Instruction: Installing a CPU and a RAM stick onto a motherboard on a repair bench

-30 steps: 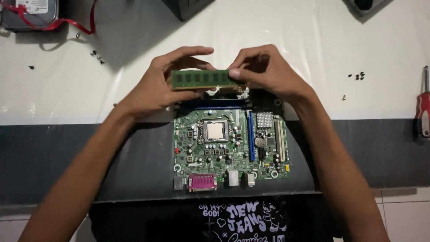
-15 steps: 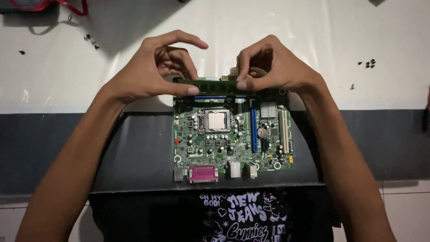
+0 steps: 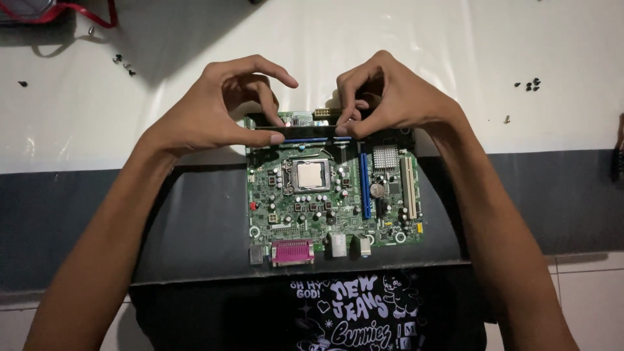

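The table (image 3: 91,214) is covered at its far part with a glossy white sheet (image 3: 403,58); its near part is a dark grey strip running to the near edge. A green motherboard (image 3: 331,192) lies flat at the middle, straddling the line where white meets grey, its pink connector facing the near edge. Small dark screws (image 3: 123,62) are scattered on the white sheet toward the far left corner, and another cluster of screws (image 3: 530,84) sits toward the far right. At the far left corner lie a red cable (image 3: 84,10) and part of a grey object, possibly a drive.
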